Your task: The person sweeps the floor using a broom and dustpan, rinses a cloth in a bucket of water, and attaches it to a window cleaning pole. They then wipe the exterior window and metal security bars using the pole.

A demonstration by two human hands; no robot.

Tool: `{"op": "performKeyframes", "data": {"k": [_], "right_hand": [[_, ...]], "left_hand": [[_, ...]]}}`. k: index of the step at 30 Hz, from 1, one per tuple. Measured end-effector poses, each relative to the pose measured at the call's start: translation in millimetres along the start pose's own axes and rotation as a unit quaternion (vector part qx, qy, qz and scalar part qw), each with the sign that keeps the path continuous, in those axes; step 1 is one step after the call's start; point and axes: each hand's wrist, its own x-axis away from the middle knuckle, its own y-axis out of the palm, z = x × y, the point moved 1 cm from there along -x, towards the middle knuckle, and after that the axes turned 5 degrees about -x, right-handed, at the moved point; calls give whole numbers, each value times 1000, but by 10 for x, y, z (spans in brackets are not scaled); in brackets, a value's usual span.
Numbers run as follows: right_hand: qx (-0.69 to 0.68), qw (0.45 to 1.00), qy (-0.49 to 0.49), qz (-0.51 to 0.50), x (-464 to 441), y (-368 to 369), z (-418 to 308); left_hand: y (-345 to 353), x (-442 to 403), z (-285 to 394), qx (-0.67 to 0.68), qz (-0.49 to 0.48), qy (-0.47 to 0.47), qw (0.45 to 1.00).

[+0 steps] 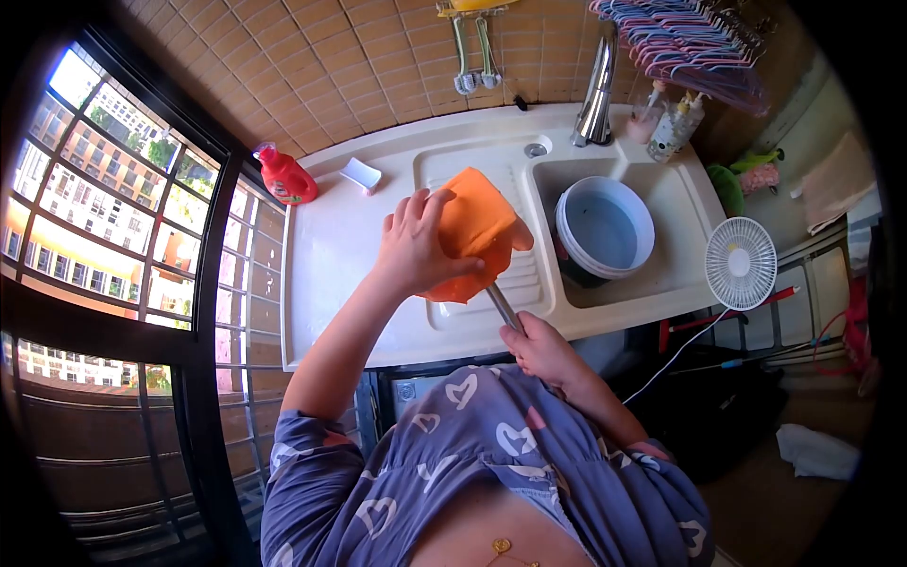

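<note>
An orange cloth-like piece (477, 217) is held up over the ribbed drainboard of the sink counter. My left hand (416, 241) grips its left side, fingers and thumb curled onto it. From its lower edge comes a grey metal rod (504, 308), and my right hand (543, 348) is closed around the rod's lower part. The upper end of the rod is hidden under the orange piece, so I cannot tell what the whole tool is.
A white bucket of water (605, 227) stands in the sink basin (675, 241), near the faucet (595, 94). A red bottle (285, 175) and a white sponge-like block (361, 176) sit on the counter's left. Pump bottles (675, 128), hangers (680, 38) and a small fan (741, 263) are at right.
</note>
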Motion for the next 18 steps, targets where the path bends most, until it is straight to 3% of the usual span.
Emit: {"op": "performKeyframes", "data": {"k": [5, 9, 11, 12, 14, 16, 18], "right_hand": [[87, 993, -73, 22, -111, -36, 90], [67, 997, -29, 16, -54, -56, 3], [-23, 998, 31, -41, -61, -96, 5], [-26, 998, 34, -42, -75, -140, 22], [-82, 987, 7, -140, -167, -261, 64], [39, 995, -31, -82, -354, -436, 165], [124, 963, -191, 144, -517, -418, 187]], "left_hand": [[81, -90, -81, 39, -17, -22, 999], [95, -111, -104, 64, -36, -67, 995], [85, -134, -120, 78, -44, -82, 993], [71, -146, -136, 103, -66, -89, 988], [80, -161, -187, 127, -91, -96, 983], [151, -117, -229, 173, -125, -43, 976], [212, -54, -261, 108, -110, -15, 988]]}}
